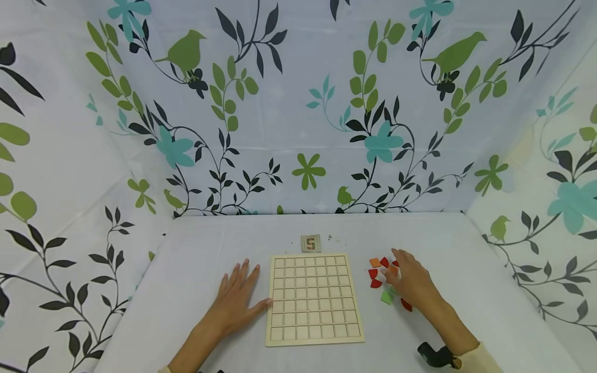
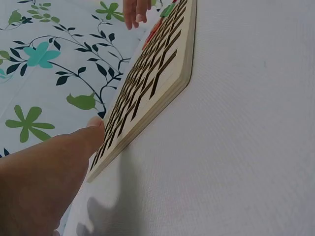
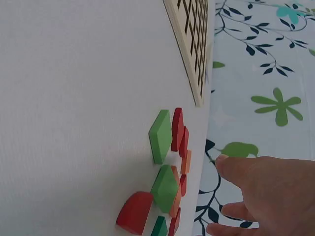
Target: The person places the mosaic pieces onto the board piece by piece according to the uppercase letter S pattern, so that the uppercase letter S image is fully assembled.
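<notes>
A pale wooden board [image 1: 315, 298] with a grid of square recesses lies on the white table. My left hand [image 1: 237, 306] rests beside it with fingers spread, its thumb touching the board's left edge. To the board's right lie several small flat pieces: red ones with a curved side [image 1: 375, 283], orange ones [image 1: 375, 262] and green ones [image 1: 386, 297]. Over this group hovers my right hand [image 1: 414, 282], fingers loosely extended, partly hiding the pieces. In the right wrist view, its thumb and fingers stand apart from green [image 3: 160, 136] and red [image 3: 135, 212] pieces, with nothing held.
A small patterned square [image 1: 310, 243] lies just behind the board, with tiny dark specks near it. White cloth [image 1: 308, 171] printed with birds and leaves hangs behind the table and at both sides. A black device [image 1: 436, 355] sits at my right wrist.
</notes>
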`<act>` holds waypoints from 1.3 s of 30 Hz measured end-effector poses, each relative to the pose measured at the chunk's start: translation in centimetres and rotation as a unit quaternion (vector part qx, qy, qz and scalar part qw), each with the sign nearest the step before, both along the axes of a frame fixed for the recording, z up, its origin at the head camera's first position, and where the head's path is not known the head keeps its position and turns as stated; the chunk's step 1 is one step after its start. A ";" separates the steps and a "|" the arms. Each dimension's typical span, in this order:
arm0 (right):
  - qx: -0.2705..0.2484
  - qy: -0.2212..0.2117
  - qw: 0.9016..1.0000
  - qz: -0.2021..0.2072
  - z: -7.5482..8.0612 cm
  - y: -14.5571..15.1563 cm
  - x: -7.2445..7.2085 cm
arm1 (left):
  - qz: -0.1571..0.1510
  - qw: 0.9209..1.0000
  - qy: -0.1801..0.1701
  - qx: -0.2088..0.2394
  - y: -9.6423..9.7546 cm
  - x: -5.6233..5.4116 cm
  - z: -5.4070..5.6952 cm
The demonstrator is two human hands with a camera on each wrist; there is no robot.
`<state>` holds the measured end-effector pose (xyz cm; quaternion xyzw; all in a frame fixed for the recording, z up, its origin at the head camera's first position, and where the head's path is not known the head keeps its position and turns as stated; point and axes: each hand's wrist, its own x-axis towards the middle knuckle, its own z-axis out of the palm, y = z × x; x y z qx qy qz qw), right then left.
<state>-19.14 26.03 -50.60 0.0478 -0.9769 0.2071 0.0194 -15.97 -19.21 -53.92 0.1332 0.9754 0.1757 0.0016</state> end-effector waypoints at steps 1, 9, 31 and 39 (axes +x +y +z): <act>-0.003 0.006 1.000 -0.002 0.0 0.3 0.0 | -0.004 1.000 0.001 0.002 0.0 0.0 0.0; -0.013 -0.012 1.000 -0.017 -0.1 2.2 -1.0 | -0.028 0.999 -0.012 0.010 -0.1 -0.1 0.1; -0.020 -0.024 0.999 0.033 -1.6 3.8 -3.0 | -0.055 0.998 -0.040 0.008 -0.1 0.0 0.2; -0.050 -0.014 0.998 0.018 -1.7 4.0 -3.4 | -0.056 0.998 -0.037 0.006 0.0 -0.1 0.2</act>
